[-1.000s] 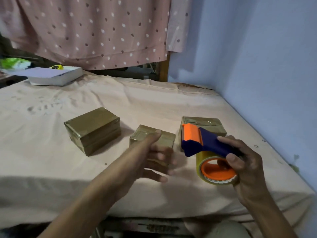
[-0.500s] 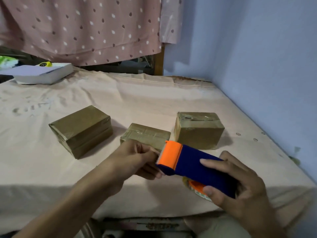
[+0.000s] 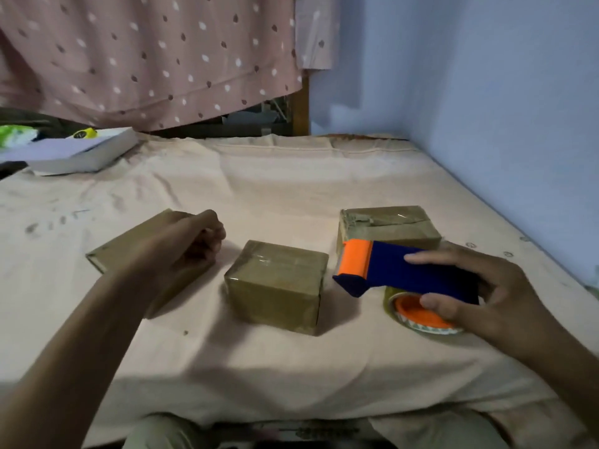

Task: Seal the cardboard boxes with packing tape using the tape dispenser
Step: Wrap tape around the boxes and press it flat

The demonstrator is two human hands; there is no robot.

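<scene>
On the peach-sheeted bed (image 3: 291, 196), three light, stiff, tape-slick brown cardboard boxes (image 3: 275, 286) probably wanted holding by their sides, while the right hand (image 3: 479, 296) gripped the rigid blue-and-orange tape dispenser (image 3: 395, 270) beside them and the left hand (image 3: 191, 244) hovered curled, empty.

A wide flat surface draped in a creased, pale peach sheet (image 3: 275, 176) fills most of the view; faint grey smudges mark the cloth on its left part. Behind it hangs a dusty pink curtain (image 3: 146, 53) dotted with white and dark spots, its hem ending just above the far edge. Under the hem lies a dark gap with blurred clutter. A wooden post (image 3: 299, 108) stands upright at the curtain's right end. To the right rises a plain pale blue wall (image 3: 486, 92), meeting the sheet along a slanting line. A white book-like block (image 3: 87, 153) rests at the far left, beside something green (image 3: 14, 136). The light is dim and soft.
</scene>
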